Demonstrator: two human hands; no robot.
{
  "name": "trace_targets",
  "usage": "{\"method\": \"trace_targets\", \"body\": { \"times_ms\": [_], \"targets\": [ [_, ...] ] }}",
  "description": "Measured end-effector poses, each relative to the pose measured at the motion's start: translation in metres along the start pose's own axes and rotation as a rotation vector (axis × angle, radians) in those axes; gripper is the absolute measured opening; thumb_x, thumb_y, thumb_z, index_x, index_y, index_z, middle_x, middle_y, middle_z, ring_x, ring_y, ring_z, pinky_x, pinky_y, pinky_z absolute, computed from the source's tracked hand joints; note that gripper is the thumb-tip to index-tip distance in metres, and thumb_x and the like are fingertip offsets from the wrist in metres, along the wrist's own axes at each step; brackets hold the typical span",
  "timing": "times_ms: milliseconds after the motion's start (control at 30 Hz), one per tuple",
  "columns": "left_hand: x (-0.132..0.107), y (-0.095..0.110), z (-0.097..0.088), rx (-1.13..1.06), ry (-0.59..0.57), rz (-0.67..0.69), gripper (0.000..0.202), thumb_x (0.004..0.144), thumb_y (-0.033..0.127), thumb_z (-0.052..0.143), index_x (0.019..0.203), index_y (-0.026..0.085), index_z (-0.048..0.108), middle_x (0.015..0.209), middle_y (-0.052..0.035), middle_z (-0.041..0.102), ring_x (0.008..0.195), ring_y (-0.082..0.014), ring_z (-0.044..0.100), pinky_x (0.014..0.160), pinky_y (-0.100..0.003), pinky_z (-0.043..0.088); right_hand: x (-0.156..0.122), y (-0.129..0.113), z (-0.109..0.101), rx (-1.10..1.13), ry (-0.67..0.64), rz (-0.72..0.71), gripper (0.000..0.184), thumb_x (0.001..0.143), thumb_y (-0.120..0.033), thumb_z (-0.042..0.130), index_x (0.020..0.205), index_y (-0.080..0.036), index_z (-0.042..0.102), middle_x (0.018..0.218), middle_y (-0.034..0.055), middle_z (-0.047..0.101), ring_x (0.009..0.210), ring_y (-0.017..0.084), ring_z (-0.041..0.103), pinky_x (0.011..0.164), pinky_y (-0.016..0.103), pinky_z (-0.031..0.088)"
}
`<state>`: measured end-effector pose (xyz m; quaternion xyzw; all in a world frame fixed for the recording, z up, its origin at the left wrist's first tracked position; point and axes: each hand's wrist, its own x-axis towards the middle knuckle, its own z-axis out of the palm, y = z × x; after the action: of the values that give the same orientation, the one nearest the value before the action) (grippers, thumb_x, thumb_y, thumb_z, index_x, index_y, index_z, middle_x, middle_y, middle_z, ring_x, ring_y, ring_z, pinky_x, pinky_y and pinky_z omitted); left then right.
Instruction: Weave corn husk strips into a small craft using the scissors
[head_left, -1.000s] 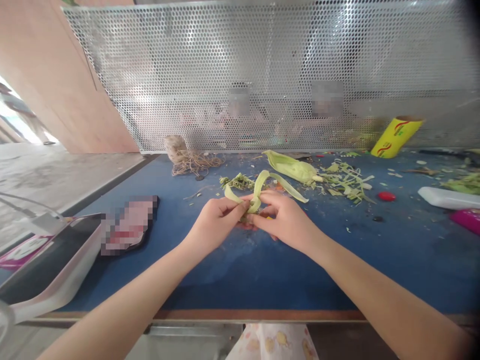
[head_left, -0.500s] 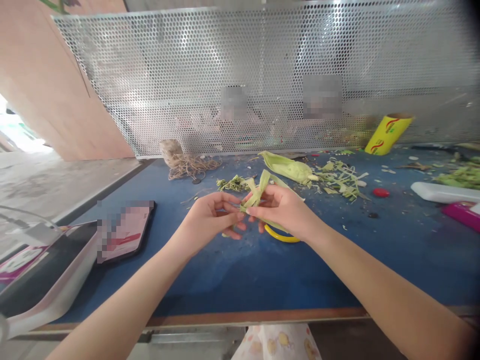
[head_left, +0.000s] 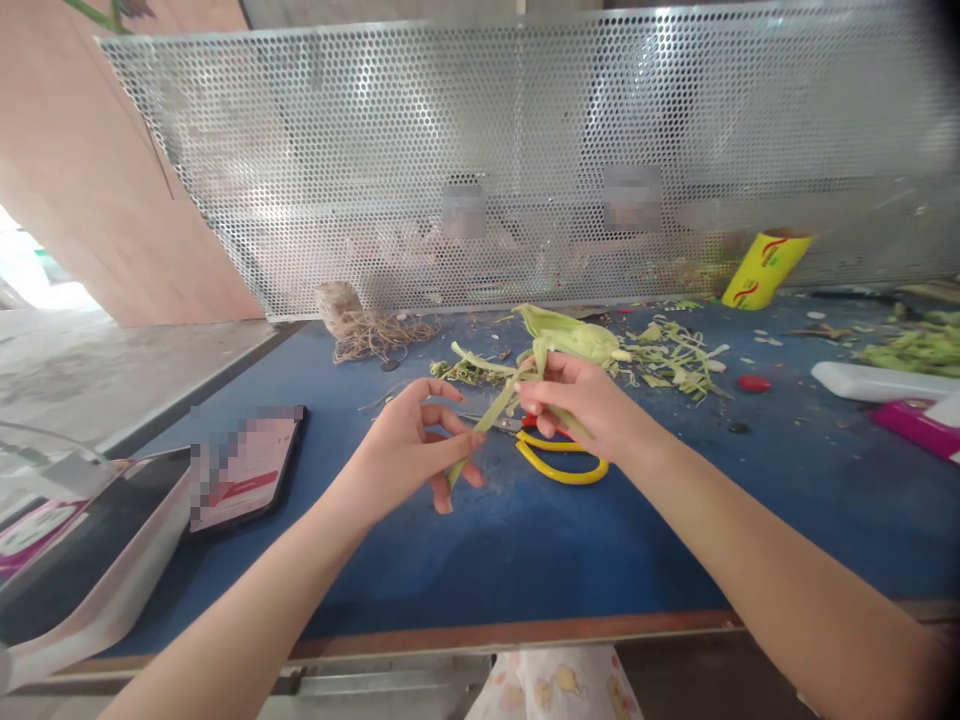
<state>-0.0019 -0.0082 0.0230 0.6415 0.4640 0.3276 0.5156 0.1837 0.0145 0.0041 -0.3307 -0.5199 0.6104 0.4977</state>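
My right hand (head_left: 581, 400) pinches a bundle of pale green corn husk strips (head_left: 504, 392) above the blue table (head_left: 480, 540). My left hand (head_left: 409, 450) holds the lower end of one strip between thumb and fingers, just left of the right hand. Yellow-handled scissors (head_left: 559, 465) lie on the table under and behind my right hand. A husked ear of corn (head_left: 574, 335) lies beyond my hands, with a scatter of husk trimmings (head_left: 675, 355) to its right.
A perforated metal screen (head_left: 525, 150) closes the back of the table. A phone (head_left: 244, 465) and a white scale (head_left: 82, 570) sit at the left. A pile of rubber bands (head_left: 375, 335), a yellow wrap roll (head_left: 765, 268), a red cap (head_left: 752, 382) and a white tray (head_left: 885, 380) lie around.
Both hands lifted the husk strips off the table and drew apart, stretching one strip down to the left. The yellow scissors that were hidden under the hands now show.
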Motion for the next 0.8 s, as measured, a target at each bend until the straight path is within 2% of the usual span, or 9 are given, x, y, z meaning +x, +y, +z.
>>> {"method": "trace_targets", "body": {
  "times_ms": [67,167,233,300,400,500,633,733,800],
  "targets": [
    [-0.001,0.0,-0.002,0.046,0.009,0.025,0.036,0.069,0.025,0.063,0.095,0.02,0.037,0.056,0.0066,0.053,0.036,-0.0116,0.054,0.026,-0.017,0.038,0.003,-0.002,-0.006,0.042,0.043,-0.015,0.016,0.065,-0.02,0.067,0.073,-0.017,0.053,0.052,-0.007,0.049,0.043,0.004,0.048,0.038,0.015,0.044],
    [-0.002,0.0,-0.004,0.14,-0.068,-0.002,0.035,0.071,0.026,0.061,0.099,0.02,0.042,0.058,0.0049,0.054,0.042,-0.0117,0.057,0.029,-0.015,0.033,0.002,-0.003,-0.007,0.06,0.04,-0.032,0.016,0.065,-0.02,0.067,0.075,-0.017,0.055,0.055,-0.0063,0.051,0.048,0.004,0.051,0.042,0.016,0.048],
    [-0.002,0.001,-0.003,0.182,-0.132,-0.016,0.038,0.072,0.032,0.06,0.104,0.02,0.044,0.07,0.0007,0.059,0.054,-0.0137,0.061,0.033,-0.015,0.035,0.0,-0.002,-0.002,0.035,-0.011,-0.014,0.016,0.065,-0.021,0.067,0.075,-0.017,0.056,0.055,-0.0059,0.053,0.048,0.005,0.052,0.046,0.017,0.051],
    [-0.002,0.002,-0.002,0.209,-0.122,0.043,0.038,0.075,0.039,0.054,0.107,0.02,0.048,0.083,-0.0033,0.062,0.064,-0.0153,0.063,0.04,-0.017,0.039,-0.003,0.0,0.004,-0.007,-0.067,0.018,0.015,0.065,-0.022,0.068,0.076,-0.016,0.058,0.054,-0.0054,0.053,0.049,0.005,0.053,0.048,0.02,0.053],
    [-0.001,0.001,0.0,0.322,0.125,0.226,0.031,0.077,0.041,0.051,0.096,0.017,0.058,0.083,-0.0039,0.064,0.07,-0.0149,0.06,0.053,-0.02,0.043,-0.007,0.002,0.013,-0.07,-0.108,0.042,0.016,0.066,-0.022,0.067,0.079,-0.015,0.06,0.053,-0.0051,0.053,0.05,0.007,0.054,0.051,0.023,0.056],
    [0.001,-0.002,0.001,0.434,0.355,0.313,0.024,0.076,0.038,0.053,0.08,0.017,0.065,0.069,-0.001,0.064,0.062,-0.0124,0.057,0.054,-0.02,0.042,-0.009,0.006,0.017,-0.117,-0.114,0.05,0.02,0.065,-0.023,0.067,0.082,-0.015,0.06,0.055,-0.0049,0.054,0.049,0.007,0.056,0.053,0.026,0.057],
    [0.001,-0.002,0.0,0.436,0.394,0.304,0.022,0.075,0.035,0.055,0.07,0.017,0.066,0.055,0.0012,0.061,0.053,-0.0106,0.054,0.051,-0.019,0.041,-0.009,0.012,0.018,-0.159,-0.127,0.062,0.021,0.063,-0.026,0.069,0.077,-0.014,0.06,0.063,-0.0023,0.06,0.047,0.009,0.059,0.051,0.026,0.056],
    [0.002,0.0,-0.003,0.38,0.459,0.3,0.021,0.074,0.035,0.057,0.068,0.017,0.067,0.053,0.0012,0.06,0.048,-0.0091,0.049,0.048,-0.019,0.038,-0.009,0.011,0.018,-0.168,-0.119,0.034,0.02,0.063,-0.029,0.069,0.073,-0.013,0.063,0.05,-0.0055,0.053,0.043,0.008,0.055,0.049,0.025,0.056],
    [0.005,-0.001,-0.003,0.241,0.46,0.292,0.024,0.074,0.037,0.056,0.07,0.015,0.065,0.054,0.0002,0.061,0.046,-0.0083,0.047,0.048,-0.02,0.038,-0.008,0.009,0.019,-0.158,-0.094,0.017,0.021,0.062,-0.031,0.069,0.071,-0.013,0.064,0.046,-0.0063,0.049,0.042,0.007,0.053,0.048,0.025,0.055]
  ]
}}
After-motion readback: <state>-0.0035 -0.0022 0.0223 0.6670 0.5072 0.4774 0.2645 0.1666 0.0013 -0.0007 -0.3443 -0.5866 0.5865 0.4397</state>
